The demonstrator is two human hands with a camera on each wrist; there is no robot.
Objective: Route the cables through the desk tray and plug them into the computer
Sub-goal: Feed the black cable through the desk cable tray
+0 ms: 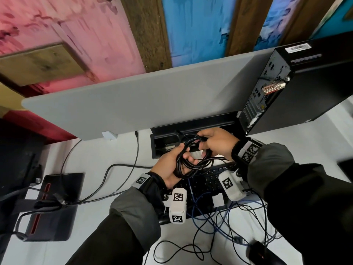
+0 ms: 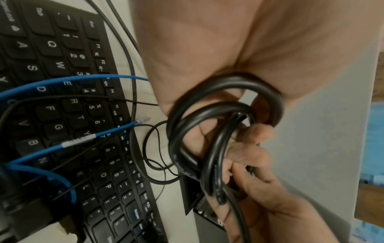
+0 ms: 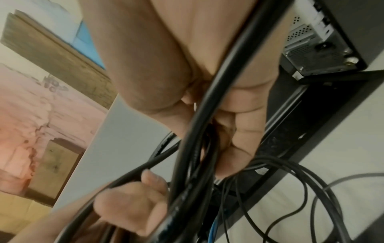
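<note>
A white desk (image 1: 107, 161) carries a black keyboard (image 1: 206, 180), loose cables (image 1: 214, 224), monitor base (image 1: 55, 205) and computer tower (image 1: 298, 87)

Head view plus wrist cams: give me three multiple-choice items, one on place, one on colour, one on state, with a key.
1. Where does the computer tower stand relative to the desk tray?
A. left of it
B. right of it, rear panel facing the tray
C. on the keyboard

2. What colour is the network cable lying across the keyboard?
A. blue
B. red
C. yellow

3. What state is the coiled black cable in?
A. plugged into the tower
B. lying flat on the desk
C. held in loops by both hands

Key:
1 B, the head view shows the tower at the tray's right end with its ports turned that way.
2 A, the left wrist view shows a blue jacket with a clear connector.
3 C, the left hand and right hand both curl round the loops above the tray.
</note>
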